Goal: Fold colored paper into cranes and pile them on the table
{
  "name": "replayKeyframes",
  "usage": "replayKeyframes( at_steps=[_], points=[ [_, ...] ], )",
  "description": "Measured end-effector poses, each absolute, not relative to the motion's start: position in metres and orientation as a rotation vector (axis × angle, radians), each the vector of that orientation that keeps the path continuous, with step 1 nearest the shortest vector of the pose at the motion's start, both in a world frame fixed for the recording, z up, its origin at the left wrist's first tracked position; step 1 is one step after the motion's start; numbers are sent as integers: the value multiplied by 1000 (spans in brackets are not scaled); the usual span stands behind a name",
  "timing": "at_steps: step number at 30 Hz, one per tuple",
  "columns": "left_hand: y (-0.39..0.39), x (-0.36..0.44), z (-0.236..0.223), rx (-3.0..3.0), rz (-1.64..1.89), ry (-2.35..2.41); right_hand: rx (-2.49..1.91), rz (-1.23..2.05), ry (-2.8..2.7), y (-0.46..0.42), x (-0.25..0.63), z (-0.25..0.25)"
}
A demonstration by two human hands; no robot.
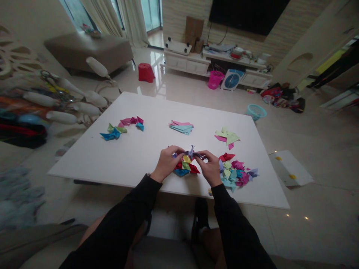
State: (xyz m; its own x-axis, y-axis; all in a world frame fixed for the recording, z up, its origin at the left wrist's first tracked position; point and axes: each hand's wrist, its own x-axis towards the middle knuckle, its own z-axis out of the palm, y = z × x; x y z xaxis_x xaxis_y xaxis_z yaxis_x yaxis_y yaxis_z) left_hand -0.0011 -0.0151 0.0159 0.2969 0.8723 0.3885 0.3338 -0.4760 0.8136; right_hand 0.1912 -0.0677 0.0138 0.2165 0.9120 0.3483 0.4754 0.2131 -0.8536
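Between my two hands is a small purple origami crane [192, 150], held above the white table [146, 157]. My left hand [166, 162] is closed, pinching one wing between thumb and fingers. On the opposite side my right hand [209, 169] is likewise closed on the other wing. Just below them sits a pile of folded paper cranes [186, 166] in red, yellow, green and blue, partly hidden by my hands. Beside my right hand spreads a larger heap of folded paper pieces [238, 175] in pink, teal, purple and pale green.
Blue and pink folded papers [181, 127] lie mid-table. Green and pink ones [227, 136] are farther right, and several shiny folded pieces [121, 129] lie left. A chandelier-like lamp [84, 101] stands close to the table's left edge. A teal basket [256, 111] is beyond the far right corner.
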Motion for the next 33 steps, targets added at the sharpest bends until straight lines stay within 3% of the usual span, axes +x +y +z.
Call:
replayKeyframes(
  at_steps=[33],
  points=[
    [-27, 18, 9, 1788, 1160, 1094, -1324, 190, -1631, -77, 184, 12]
  ],
)
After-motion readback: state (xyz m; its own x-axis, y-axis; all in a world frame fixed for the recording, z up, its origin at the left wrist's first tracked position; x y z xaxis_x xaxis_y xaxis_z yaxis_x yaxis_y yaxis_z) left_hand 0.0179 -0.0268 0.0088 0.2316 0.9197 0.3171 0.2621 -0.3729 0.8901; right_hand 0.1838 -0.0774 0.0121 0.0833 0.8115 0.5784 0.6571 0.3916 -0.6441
